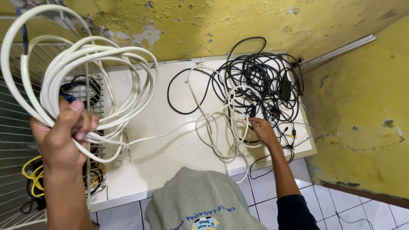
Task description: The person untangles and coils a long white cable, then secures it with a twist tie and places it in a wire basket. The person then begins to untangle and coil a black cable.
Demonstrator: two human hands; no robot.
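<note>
Loops of thick white cable [81, 64] hang bunched in the left hand [64, 136], whose grip is closed tight around them, raised above a wire rack [17, 127]. One strand trails from the coil across the white worktop [162, 140] to a tangle of black and white cords [255, 89]. The right hand [263, 130] reaches into that tangle; its fingers seem to pinch a white strand, though the cords hide them.

Item count: cables, baskets, hands

One coiled white cable [85, 68]; one tangled pile of black cables [260, 81]; one yellow cable bundle [34, 174]; one wire basket [17, 127]; one white tabletop [166, 145]; two hands.
</note>
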